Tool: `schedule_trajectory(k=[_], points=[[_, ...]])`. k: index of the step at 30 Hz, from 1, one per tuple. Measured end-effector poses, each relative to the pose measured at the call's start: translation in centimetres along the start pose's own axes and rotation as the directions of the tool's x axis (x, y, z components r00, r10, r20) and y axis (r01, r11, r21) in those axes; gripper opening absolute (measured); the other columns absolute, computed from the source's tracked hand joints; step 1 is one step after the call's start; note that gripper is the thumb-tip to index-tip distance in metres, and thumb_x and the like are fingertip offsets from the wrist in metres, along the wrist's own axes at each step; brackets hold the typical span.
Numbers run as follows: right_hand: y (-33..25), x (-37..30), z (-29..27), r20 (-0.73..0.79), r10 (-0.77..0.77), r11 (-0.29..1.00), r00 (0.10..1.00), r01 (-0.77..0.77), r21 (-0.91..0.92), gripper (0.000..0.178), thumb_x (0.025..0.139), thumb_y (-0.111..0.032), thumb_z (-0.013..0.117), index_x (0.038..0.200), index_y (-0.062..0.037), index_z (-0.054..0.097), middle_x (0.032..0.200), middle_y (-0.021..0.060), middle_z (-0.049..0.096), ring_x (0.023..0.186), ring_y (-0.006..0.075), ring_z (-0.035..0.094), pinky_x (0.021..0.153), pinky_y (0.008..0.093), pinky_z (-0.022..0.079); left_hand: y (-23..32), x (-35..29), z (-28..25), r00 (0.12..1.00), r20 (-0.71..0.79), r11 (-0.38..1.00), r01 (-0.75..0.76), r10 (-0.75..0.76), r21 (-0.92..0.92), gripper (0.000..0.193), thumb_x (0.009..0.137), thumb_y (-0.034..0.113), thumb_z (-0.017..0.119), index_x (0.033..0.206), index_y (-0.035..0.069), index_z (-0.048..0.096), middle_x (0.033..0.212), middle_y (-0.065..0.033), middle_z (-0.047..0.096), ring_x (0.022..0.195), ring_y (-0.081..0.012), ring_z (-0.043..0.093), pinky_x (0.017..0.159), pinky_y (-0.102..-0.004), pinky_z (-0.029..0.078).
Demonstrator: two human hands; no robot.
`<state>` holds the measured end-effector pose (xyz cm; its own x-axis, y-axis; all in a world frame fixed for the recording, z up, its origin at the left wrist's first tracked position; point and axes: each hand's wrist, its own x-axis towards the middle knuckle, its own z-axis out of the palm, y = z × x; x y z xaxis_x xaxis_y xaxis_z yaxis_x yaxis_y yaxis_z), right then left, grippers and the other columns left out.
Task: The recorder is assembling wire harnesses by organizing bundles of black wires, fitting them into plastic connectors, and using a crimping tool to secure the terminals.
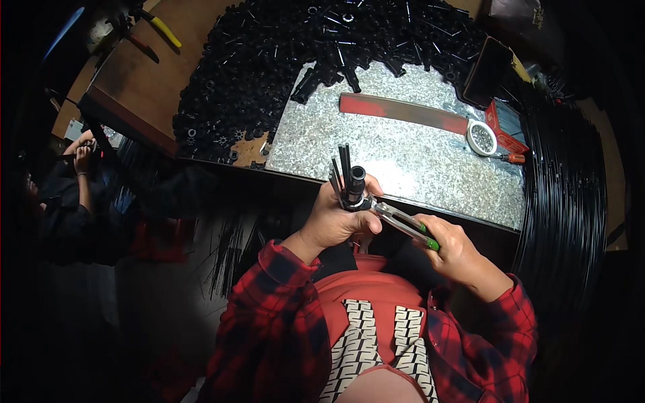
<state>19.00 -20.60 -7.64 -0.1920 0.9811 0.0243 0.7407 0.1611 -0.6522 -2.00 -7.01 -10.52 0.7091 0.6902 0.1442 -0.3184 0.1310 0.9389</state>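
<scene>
My left hand (pixel 332 220) is wrapped round a black tubular hub (pixel 356 181) just in front of the table's near edge. Several thin black rods (pixel 345 161) stick up beside the hub, between it and my left fingers. My right hand (pixel 458 250) grips pliers (pixel 402 220) with metal arms and green handle ends. The jaws of the pliers meet the base of the hub next to my left thumb; my fingers partly hide what lies between them.
A heap of black plastic parts (pixel 228 87) covers the table's far side. On the speckled board (pixel 316 141) lie a red-brown strip (pixel 403 114) and a white bowl (pixel 481 138) of small metal pieces. Long black rods (pixel 564 195) hang at right. Another person's hand (pixel 82 160) shows at far left.
</scene>
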Motion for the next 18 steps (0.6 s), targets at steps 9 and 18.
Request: schedule_trajectory(k=[9,18], points=[[1.4,0.1,0.2,-0.41,-0.077,0.997,0.909,0.059,-0.056,0.032,0.076,0.006,0.066,0.105,0.0005,0.053,0.088,0.0201,0.059,0.074,0.0349,0.063,0.066,0.0357,0.049,-1.5,-0.2,-1.3,0.995,-0.05,0.996,-0.086,0.084,-0.028,0.068,0.065,0.039,0.084,0.107,-0.003,0.051,0.064,0.0051,0.052,0.061,-0.0049,0.051,0.058,-0.0186,0.04],[8.1,4.5,-9.2,-0.565,0.248,0.935,0.787,-0.347,-0.072,0.015,0.087,-0.012,0.059,0.092,0.0016,0.059,0.076,0.0185,0.061,0.07,0.0283,0.061,0.066,0.0354,0.046,-1.6,-1.0,-1.7,0.985,-0.116,0.981,-0.107,0.126,0.16,0.058,0.074,0.02,0.081,0.113,-0.004,0.045,0.061,0.0044,0.05,0.057,-0.0045,0.048,0.057,-0.0185,0.04]])
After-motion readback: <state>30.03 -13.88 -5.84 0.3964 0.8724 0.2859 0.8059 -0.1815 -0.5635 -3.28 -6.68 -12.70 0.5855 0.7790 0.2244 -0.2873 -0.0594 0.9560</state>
